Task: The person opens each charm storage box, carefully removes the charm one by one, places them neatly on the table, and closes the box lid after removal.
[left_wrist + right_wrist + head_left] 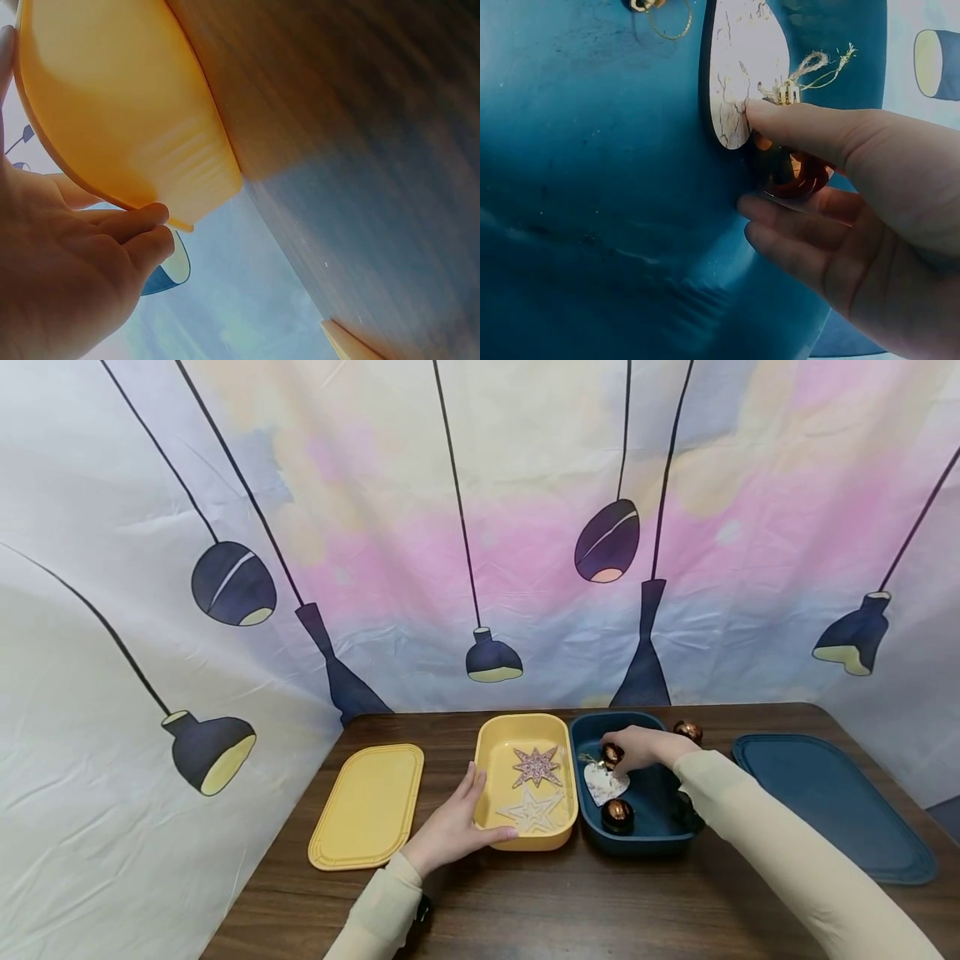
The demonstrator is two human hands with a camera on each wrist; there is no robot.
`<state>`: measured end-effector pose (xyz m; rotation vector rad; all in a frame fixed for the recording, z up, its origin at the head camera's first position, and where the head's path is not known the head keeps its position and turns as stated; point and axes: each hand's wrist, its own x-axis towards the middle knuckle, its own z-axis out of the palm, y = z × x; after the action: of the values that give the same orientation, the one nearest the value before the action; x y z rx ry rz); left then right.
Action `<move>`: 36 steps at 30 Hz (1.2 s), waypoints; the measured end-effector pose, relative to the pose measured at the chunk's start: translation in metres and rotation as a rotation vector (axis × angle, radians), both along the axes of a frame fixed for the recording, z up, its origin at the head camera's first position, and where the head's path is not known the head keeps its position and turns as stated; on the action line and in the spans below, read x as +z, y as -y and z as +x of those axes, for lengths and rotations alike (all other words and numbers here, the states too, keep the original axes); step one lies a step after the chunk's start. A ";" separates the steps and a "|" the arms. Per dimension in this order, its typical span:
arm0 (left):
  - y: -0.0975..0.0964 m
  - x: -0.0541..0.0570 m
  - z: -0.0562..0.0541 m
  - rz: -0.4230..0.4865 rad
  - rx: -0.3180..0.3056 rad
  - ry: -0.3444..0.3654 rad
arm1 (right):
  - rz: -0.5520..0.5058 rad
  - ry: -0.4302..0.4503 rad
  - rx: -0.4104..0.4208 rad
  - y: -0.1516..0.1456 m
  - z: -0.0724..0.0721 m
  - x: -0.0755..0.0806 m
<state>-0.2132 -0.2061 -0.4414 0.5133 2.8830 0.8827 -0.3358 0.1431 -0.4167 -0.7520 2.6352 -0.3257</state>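
Observation:
My left hand (453,828) grips the near left corner of a yellow box (527,842); the thumb lies at its front rim and the fingers along its left side. A pink glittery star (536,767) and a pale star (532,811) lie in that box. Inside the dark blue box (633,845), my right hand (647,748) holds a shiny copper bauble (795,176) between thumb and fingers. Beside this bauble is a white heart ornament (604,783), which the thumb tip appears to touch. Another copper bauble (617,816) sits near the blue box's front left corner.
A yellow lid (367,806) lies on the table to the left, a dark blue lid (832,802) to the right. One more copper bauble (687,730) shows behind the right wrist. A cloth (375,460) printed with lamps hangs behind the wooden table (540,910).

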 end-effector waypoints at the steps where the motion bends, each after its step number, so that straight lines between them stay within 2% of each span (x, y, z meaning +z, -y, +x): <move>1: 0.000 0.000 0.000 -0.001 0.000 -0.002 | -0.001 0.002 -0.002 0.000 0.000 0.000; 16: 0.002 0.000 0.002 -0.003 0.007 0.007 | -0.078 -0.021 0.010 -0.010 -0.004 0.007; 27: 0.000 -0.002 0.002 0.012 0.006 0.016 | -0.102 -0.062 -0.038 -0.023 -0.006 0.023; 36: -0.001 0.000 0.000 -0.002 0.007 0.006 | -0.123 -0.104 -0.061 -0.045 -0.004 0.043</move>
<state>-0.2132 -0.2052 -0.4412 0.4995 2.8821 0.8812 -0.3397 0.1880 -0.3741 -0.7474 2.7606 -0.4819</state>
